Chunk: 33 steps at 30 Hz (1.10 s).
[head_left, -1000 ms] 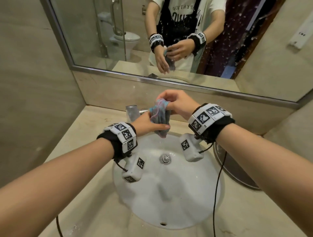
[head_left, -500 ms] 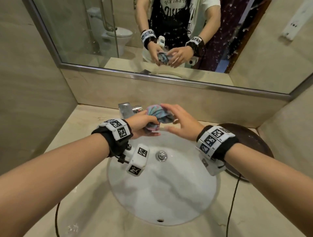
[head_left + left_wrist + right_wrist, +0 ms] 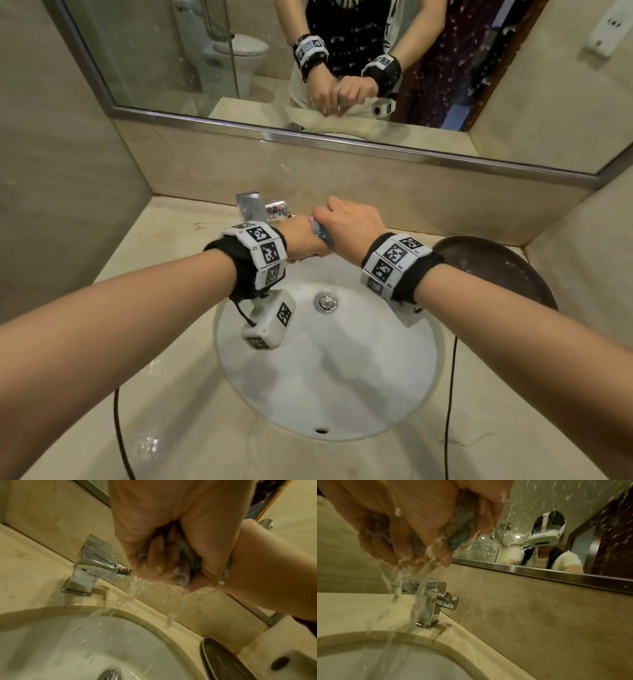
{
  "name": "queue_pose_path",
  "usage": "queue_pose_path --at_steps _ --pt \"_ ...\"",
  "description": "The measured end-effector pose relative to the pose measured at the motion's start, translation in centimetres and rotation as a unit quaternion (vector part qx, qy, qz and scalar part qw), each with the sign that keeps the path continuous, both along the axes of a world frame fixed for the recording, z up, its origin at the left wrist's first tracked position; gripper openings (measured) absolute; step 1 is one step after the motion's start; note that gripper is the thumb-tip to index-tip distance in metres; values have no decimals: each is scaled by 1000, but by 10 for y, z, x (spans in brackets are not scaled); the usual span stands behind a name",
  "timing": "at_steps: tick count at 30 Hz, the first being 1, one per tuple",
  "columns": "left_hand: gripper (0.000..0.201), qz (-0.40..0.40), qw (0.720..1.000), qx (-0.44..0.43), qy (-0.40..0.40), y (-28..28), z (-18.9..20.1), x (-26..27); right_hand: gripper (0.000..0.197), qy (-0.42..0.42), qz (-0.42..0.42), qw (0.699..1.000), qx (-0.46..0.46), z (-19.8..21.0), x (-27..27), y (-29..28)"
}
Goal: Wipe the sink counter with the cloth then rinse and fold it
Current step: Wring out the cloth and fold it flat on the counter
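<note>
Both hands squeeze a wet blue-and-pink cloth (image 3: 323, 235) over the back of the white sink basin (image 3: 394, 404). My left hand (image 3: 306, 241) grips one end of the cloth (image 3: 184, 569), fingers curled tight round it. My right hand (image 3: 352, 228) clenches the other end, and the cloth (image 3: 458, 538) bulges between its fingers. Water runs from the wad down into the basin (image 3: 51, 642) in both wrist views. Most of the cloth is hidden inside the two fists.
A chrome faucet (image 3: 253, 207) stands on the beige counter (image 3: 164, 240) just left of the hands. A dark round plate (image 3: 496, 263) lies on the counter to the right. A mirror (image 3: 342, 68) backs the counter; walls close both sides.
The cloth hung loose between the hands, was then bunched into a ball, and is now crushed in both fists. The right hand turned over on top of it. Water streams out.
</note>
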<state>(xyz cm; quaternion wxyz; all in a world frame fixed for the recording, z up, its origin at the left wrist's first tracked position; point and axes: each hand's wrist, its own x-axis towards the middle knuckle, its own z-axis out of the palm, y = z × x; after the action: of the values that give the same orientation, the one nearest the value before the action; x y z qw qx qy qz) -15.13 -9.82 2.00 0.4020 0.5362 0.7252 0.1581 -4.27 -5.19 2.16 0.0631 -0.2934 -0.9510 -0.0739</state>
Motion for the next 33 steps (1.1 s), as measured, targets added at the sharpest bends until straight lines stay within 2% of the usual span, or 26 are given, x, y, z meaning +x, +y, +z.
queue_pose_path --at_steps 1,3,5,8,14,18,20,22,24,26,28,30,33 --pt "31 -20 999 1 41 1 -1 1 25 -50 -15 998 -18 1 -2 0" --pt "29 -69 989 4 130 0 -2 3 25 -92 -21 995 -18 2 -2 0" --pt "20 -122 974 9 193 -1 -2 5 24 -112 -24 993 -15 1 -2 -4" --pt "29 -170 950 0 261 -5 -3 10 31 -143 -40 988 -46 -3 -1 -9" --pt "25 -159 944 -16 289 -5 -18 11 28 -168 -93 974 -119 -23 -5 -9" --pt "23 -171 941 5 291 -8 -23 7 26 -135 -137 960 -206 -33 -6 -5" --pt "24 -144 955 -8 259 -5 -24 2 27 -105 -135 958 -232 -33 -5 -1" --pt "20 -95 975 -27 198 -3 -20 -2 41 -66 -112 967 -217 -29 -3 2" --pt "10 -14 997 -42 58 -2 -16 -10 64 -4 -65 990 -129 -25 1 2" --pt "18 51 993 -72 -78 -3 -12 -20 77 75 -10 997 -15 -26 7 4" --pt "27 68 979 -99 -167 -5 -8 -28 85 121 23 991 53 -34 13 8" --pt "35 48 969 -103 -220 -8 -3 -30 91 131 39 989 56 -44 19 11" --pt "31 13 956 -95 -277 -14 4 -25 91 148 56 987 -26 -44 19 7"
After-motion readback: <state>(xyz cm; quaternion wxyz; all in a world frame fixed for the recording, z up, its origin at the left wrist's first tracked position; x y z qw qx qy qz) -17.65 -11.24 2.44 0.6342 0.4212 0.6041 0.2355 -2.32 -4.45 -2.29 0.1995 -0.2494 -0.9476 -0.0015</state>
